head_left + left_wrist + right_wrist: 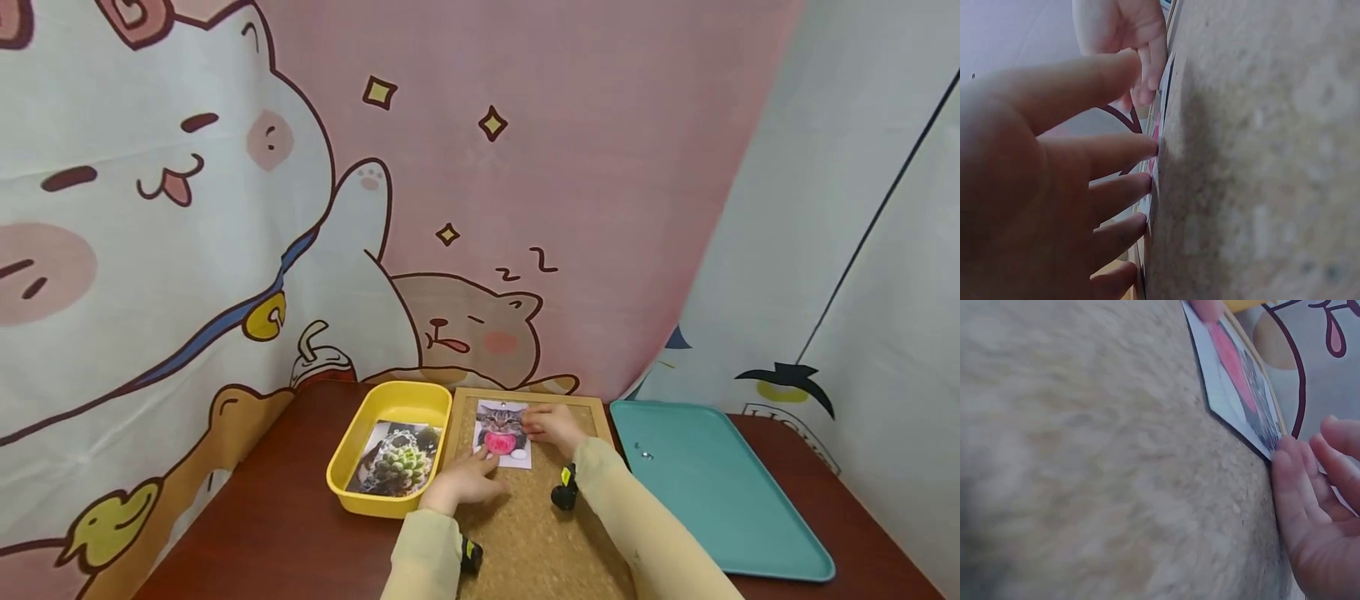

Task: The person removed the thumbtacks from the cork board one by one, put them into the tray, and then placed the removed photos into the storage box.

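Observation:
A cat photo (491,419) with a bright pink patch lies on the corkboard (547,542), near its top edge. A small pin head shows at the photo's top middle. My left hand (467,481) touches the photo's lower left with its fingertips; in the left wrist view the fingers (1122,150) are spread and nearly straight. At the photo's right edge, my right hand (557,427) rests with extended fingertips. The right wrist view has those fingers (1294,487) against the photo's edge, palm empty.
Left of the board stands a yellow tray (339,479) with photos in it, a succulent on top. A teal tray (742,500) lies to the right, holding a few small clear pins (645,455). A printed cloth (600,167) hangs behind the brown table (300,517).

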A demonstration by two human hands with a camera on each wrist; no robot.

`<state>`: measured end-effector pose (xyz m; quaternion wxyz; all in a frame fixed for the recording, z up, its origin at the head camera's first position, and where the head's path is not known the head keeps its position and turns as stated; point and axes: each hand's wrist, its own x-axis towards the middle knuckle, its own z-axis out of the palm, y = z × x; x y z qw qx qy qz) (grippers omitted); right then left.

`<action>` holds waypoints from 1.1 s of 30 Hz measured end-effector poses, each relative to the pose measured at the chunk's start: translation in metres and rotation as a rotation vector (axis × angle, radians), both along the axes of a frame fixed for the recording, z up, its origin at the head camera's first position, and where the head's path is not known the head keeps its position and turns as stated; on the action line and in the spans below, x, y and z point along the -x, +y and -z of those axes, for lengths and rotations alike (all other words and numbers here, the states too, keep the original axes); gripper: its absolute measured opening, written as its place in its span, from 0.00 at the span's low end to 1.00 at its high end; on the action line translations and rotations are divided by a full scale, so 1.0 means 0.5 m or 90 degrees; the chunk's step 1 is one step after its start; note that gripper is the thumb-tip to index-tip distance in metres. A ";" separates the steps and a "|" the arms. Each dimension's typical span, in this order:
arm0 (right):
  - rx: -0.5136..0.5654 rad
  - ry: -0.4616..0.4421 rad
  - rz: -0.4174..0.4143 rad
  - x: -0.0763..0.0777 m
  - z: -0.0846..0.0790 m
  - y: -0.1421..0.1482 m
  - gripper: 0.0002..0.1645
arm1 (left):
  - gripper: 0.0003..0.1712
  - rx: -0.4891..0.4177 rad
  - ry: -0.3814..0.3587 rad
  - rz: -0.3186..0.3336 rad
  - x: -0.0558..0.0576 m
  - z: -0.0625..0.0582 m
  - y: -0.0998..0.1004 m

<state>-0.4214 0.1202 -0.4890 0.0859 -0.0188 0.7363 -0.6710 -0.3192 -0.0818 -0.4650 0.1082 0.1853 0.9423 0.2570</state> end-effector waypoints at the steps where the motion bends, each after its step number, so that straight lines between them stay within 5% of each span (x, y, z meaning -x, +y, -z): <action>1: -0.009 0.013 0.004 0.007 0.003 -0.002 0.19 | 0.38 -0.001 -0.002 -0.001 0.000 0.002 0.000; 16: -0.104 0.065 0.047 0.065 0.033 -0.034 0.15 | 0.36 -0.005 -0.005 -0.010 -0.012 0.004 0.006; 24: -0.152 0.091 0.026 0.078 0.034 -0.043 0.14 | 0.36 -0.006 -0.018 -0.019 -0.008 0.008 0.007; 33: -0.289 0.080 -0.033 0.097 0.011 -0.055 0.20 | 0.36 0.007 -0.013 -0.014 0.004 -0.006 0.003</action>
